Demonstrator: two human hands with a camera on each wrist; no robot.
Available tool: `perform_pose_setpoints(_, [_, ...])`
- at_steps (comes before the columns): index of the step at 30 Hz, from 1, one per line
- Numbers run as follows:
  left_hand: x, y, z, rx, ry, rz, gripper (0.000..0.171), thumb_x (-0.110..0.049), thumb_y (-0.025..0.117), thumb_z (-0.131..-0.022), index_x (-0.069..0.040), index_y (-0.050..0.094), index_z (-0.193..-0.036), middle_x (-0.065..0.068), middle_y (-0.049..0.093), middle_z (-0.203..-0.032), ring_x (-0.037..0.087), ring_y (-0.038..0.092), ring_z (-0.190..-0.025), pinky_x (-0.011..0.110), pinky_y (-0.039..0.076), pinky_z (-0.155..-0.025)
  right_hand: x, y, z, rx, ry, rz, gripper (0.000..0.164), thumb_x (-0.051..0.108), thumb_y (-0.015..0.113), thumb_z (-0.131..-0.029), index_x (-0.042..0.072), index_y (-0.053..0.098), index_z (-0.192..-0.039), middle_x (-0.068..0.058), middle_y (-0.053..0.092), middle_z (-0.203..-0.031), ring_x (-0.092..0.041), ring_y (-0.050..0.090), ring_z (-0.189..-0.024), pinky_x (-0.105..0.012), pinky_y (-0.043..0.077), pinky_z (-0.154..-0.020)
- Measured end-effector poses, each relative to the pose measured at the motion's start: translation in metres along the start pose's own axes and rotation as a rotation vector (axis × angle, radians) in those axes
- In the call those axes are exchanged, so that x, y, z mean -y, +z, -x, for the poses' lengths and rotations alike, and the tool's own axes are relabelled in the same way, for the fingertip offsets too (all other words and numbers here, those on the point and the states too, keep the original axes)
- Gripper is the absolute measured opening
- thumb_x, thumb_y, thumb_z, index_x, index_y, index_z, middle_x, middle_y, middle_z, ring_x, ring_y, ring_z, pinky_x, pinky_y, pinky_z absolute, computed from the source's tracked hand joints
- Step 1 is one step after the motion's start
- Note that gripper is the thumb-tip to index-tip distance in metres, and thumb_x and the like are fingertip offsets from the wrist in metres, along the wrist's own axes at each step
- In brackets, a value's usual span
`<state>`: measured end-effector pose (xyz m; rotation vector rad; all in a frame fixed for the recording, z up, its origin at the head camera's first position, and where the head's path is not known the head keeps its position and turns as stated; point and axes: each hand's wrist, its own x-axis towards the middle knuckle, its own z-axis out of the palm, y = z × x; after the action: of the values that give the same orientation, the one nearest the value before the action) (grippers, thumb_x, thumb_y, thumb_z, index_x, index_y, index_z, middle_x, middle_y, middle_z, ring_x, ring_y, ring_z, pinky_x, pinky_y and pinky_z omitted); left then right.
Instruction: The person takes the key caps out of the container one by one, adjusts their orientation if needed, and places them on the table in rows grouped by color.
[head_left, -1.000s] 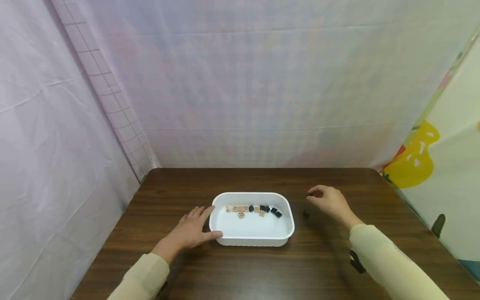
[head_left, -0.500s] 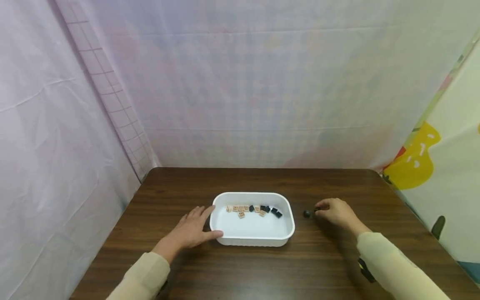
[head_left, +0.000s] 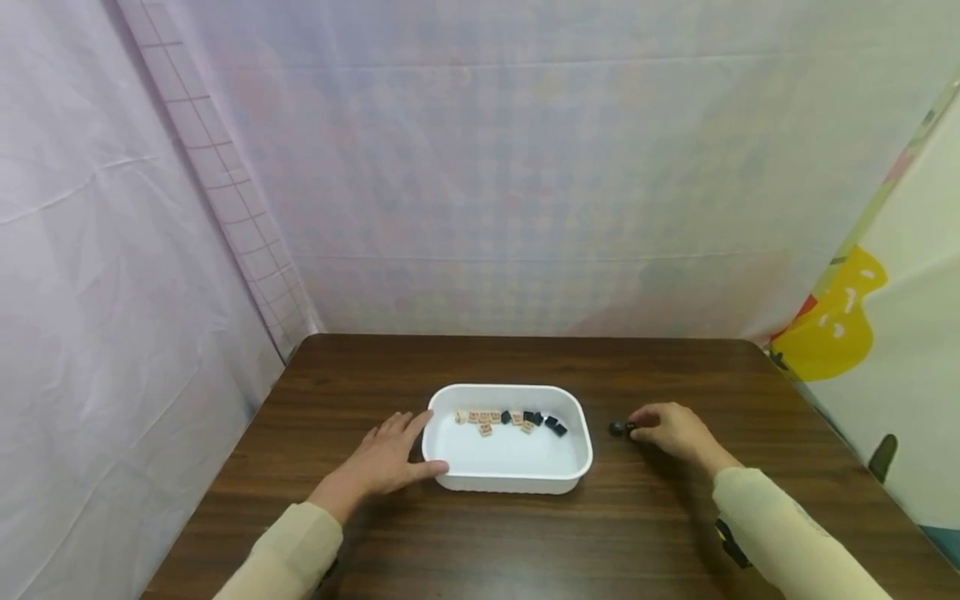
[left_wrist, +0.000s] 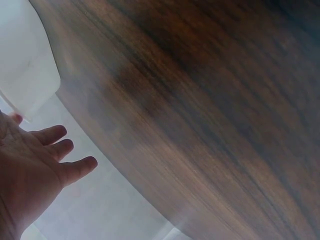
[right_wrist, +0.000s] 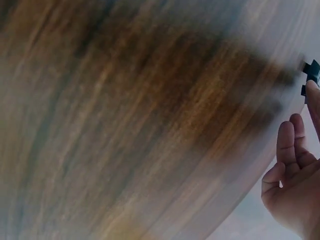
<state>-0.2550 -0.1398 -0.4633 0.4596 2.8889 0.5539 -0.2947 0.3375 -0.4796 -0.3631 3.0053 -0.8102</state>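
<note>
At lower centre, a smooth, lightly glossy plastic tray (head_left: pixel 507 483); across the lower half, a wood-grain table (head_left: pixel 510 542) with soft sheen; above, thin creased sheeting (head_left: pixel 480 192); matt cloth sleeves (head_left: pixel 772 512) below.

The left hand (head_left: pixel 386 457) was held with its fingers extended, its thumb spread well apart from them; the right hand (head_left: pixel 675 429) formed a pinch, its other fingers bent; the left forearm (head_left: pixel 281 550) and right forearm (head_left: pixel 787 525), both sleeved, slanted inward.

Free tabletop (head_left: pixel 517 542) before and behind the white tray (head_left: pixel 507 484), a walled obstacle mid-table.
</note>
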Motion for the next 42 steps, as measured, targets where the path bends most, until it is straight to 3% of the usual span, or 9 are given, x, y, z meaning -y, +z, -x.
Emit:
perform_pose_setpoints(13, [-0.002, -0.001, 0.002, -0.001, -0.003, 0.020, 0.095, -0.070, 0.061, -0.085, -0.020, 0.026, -0.158, 0.024, 0.029, -0.157, 0.041, 0.020, -0.146, 0.064, 0.017, -0.114, -0.001, 0.007, -0.004, 0.004, 0.012, -0.012, 0.020, 0.018, 0.077, -0.085, 0.007, 0.071, -0.100, -0.013, 0.071, -0.103, -0.039, 0.063, -0.101, -0.059, 0.047, -0.087])
perform_pose_setpoints(23, [-0.003, 0.000, 0.001, 0.007, -0.014, 0.016, 0.095, -0.072, 0.059, -0.085, -0.021, 0.025, -0.158, 0.023, 0.028, -0.157, 0.041, 0.020, -0.147, 0.064, 0.017, -0.114, 0.002, 0.007, -0.004, 0.032, 0.043, -0.022, 0.030, 0.016, 0.076, -0.087, 0.002, 0.069, -0.112, -0.018, 0.068, -0.112, -0.041, 0.061, -0.108, -0.060, 0.046, -0.092])
perform_pose_setpoints(35, [-0.003, -0.003, 0.000, 0.011, -0.024, 0.007, 0.096, -0.072, 0.060, -0.084, -0.021, 0.026, -0.158, 0.023, 0.029, -0.157, 0.041, 0.021, -0.146, 0.064, 0.018, -0.113, 0.022, -0.003, -0.011, -0.020, -0.048, -0.032, 0.035, 0.019, 0.073, -0.090, 0.000, 0.067, -0.118, -0.020, 0.068, -0.115, -0.041, 0.063, -0.106, -0.057, 0.050, -0.088])
perform_pose_setpoints(42, [-0.003, -0.002, 0.002, 0.002, -0.015, 0.006, 0.097, -0.072, 0.061, -0.084, -0.020, 0.026, -0.158, 0.023, 0.031, -0.156, 0.043, 0.023, -0.145, 0.064, 0.020, -0.113, 0.046, -0.006, -0.018, -0.087, -0.088, -0.022, 0.031, 0.023, 0.072, -0.091, 0.003, 0.070, -0.115, -0.017, 0.068, -0.110, -0.032, 0.064, -0.096, -0.050, 0.052, -0.079])
